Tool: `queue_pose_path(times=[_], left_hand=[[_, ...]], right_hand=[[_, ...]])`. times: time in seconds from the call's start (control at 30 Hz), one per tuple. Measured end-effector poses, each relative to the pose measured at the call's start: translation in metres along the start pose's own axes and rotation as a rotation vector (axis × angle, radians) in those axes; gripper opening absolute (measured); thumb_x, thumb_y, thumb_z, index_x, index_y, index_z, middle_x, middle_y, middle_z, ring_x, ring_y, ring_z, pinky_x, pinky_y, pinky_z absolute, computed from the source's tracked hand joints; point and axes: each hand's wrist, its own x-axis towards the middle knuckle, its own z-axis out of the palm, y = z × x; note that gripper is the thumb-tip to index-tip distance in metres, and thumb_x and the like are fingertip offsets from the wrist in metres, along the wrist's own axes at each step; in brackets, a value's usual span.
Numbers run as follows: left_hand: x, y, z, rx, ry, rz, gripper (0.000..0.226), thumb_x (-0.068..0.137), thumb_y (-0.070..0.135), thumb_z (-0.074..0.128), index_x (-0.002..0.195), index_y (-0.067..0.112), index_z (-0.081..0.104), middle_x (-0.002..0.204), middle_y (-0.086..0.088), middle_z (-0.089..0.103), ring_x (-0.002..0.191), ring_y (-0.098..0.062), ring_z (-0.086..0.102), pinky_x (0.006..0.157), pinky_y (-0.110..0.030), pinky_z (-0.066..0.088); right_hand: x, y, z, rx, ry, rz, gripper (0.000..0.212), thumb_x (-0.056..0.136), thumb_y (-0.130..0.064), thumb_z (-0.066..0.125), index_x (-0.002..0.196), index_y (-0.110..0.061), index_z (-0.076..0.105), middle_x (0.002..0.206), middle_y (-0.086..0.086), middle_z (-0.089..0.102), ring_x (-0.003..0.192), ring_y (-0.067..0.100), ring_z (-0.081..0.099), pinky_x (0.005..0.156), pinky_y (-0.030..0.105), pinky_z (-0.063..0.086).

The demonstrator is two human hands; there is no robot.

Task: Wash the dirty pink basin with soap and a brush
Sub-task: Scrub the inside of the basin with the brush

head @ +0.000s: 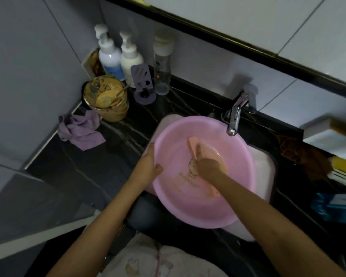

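The pink basin (224,208) sits in the white sink (262,164) below the tap (235,118). My left hand (151,163) grips its left rim, thumb inside. My right hand (207,165) is down inside the basin, holding a pale orange brush (194,143) whose end points toward the far wall. Yellowish-orange smears cover the basin floor (220,160) around my right hand. The image is blurred there, so the fingers' hold on the brush is not sharp.
On the black counter (92,168) at left: a crumpled purple cloth (79,129), a dirty tub of orange paste (106,98), two pump bottles (110,54), a purple holder (143,82), a clear bottle (162,64). A brown cloth (302,156) and boxes lie at right.
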Motion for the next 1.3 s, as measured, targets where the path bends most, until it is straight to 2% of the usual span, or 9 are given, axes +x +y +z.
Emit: queue_pose_path(times=[0.17,0.27,0.37,0.57,0.73,0.9,1.0,1.17,1.3], left_hand=[[-0.002,0.002,0.0,-0.002,0.008,0.019,0.074,0.083,0.007,0.061,0.144,0.016,0.021,0.119,-0.008,0.05,0.098,-0.021,0.053,0.077,-0.029,0.044],[-0.001,0.001,-0.001,-0.007,-0.007,0.02,0.074,0.081,0.004,0.059,0.144,0.016,0.022,0.119,-0.009,0.05,0.098,-0.021,0.053,0.077,-0.027,0.043],[-0.003,0.003,0.0,-0.01,0.008,0.01,0.07,0.082,0.004,0.058,0.142,0.017,0.023,0.118,-0.008,0.05,0.096,-0.016,0.052,0.074,-0.026,0.041],[-0.004,0.003,0.0,-0.027,0.015,0.034,0.069,0.082,0.008,0.059,0.141,0.02,0.025,0.12,-0.006,0.049,0.097,-0.015,0.051,0.073,-0.025,0.042],[-0.004,0.006,0.0,0.018,0.019,0.027,0.07,0.083,0.003,0.057,0.143,0.015,0.022,0.109,-0.002,0.046,0.091,-0.012,0.047,0.06,-0.01,0.033],[-0.005,0.007,-0.001,0.001,0.031,0.055,0.069,0.083,0.01,0.059,0.142,0.017,0.024,0.115,-0.003,0.049,0.095,-0.017,0.052,0.071,-0.023,0.039],[-0.005,0.007,-0.001,0.027,0.024,0.051,0.071,0.082,0.008,0.059,0.142,0.017,0.023,0.115,-0.008,0.051,0.093,-0.019,0.053,0.072,-0.026,0.041],[-0.007,0.008,0.002,0.012,0.045,0.046,0.072,0.082,0.006,0.058,0.143,0.019,0.021,0.114,-0.009,0.054,0.09,-0.016,0.053,0.07,-0.025,0.041],[-0.005,0.005,0.004,0.041,0.069,0.066,0.075,0.081,0.009,0.058,0.144,0.019,0.019,0.116,-0.012,0.055,0.096,-0.026,0.058,0.075,-0.034,0.049]], right_hand=[[-0.053,-0.019,0.032,0.144,-0.115,-0.198,0.067,0.099,-0.032,0.042,0.151,-0.022,0.001,0.132,0.005,0.052,0.105,0.02,0.059,0.09,0.024,0.048],[-0.029,0.013,0.024,-0.096,-0.026,-0.114,0.084,0.098,-0.006,0.036,0.138,-0.023,-0.035,0.14,0.008,0.045,0.088,0.024,0.061,0.074,0.03,0.05],[-0.009,0.03,0.001,-0.013,0.02,0.172,0.079,0.096,-0.001,0.032,0.145,-0.021,-0.027,0.088,0.013,0.059,0.065,0.023,0.058,0.058,0.033,0.044],[-0.029,-0.003,0.05,-0.404,-0.037,-0.42,0.086,0.089,0.005,0.04,0.148,-0.015,-0.019,0.128,0.02,0.054,0.07,0.029,0.062,0.04,0.03,0.031],[-0.013,0.022,0.004,-0.103,-0.076,0.148,0.076,0.094,-0.005,0.034,0.148,-0.024,-0.017,0.08,0.008,0.056,0.059,0.021,0.052,0.051,0.024,0.035],[-0.038,-0.013,0.048,-0.445,-0.078,-0.391,0.087,0.09,0.003,0.042,0.147,-0.01,-0.022,0.129,0.011,0.056,0.076,0.027,0.064,0.041,0.03,0.03],[-0.022,-0.008,0.028,-0.312,-0.024,-0.208,0.084,0.09,0.001,0.041,0.149,-0.02,-0.015,0.101,0.009,0.065,0.06,0.023,0.052,0.053,0.031,0.039],[-0.034,0.013,0.03,-0.427,-0.224,0.191,0.072,0.095,-0.001,0.039,0.149,-0.005,-0.008,0.157,0.017,-0.005,0.139,0.03,0.029,0.094,0.031,0.046],[-0.046,-0.019,0.03,-0.29,-0.198,-0.072,0.08,0.093,0.0,0.042,0.148,-0.01,-0.015,0.15,0.011,0.03,0.114,0.034,0.056,0.084,0.04,0.05]])
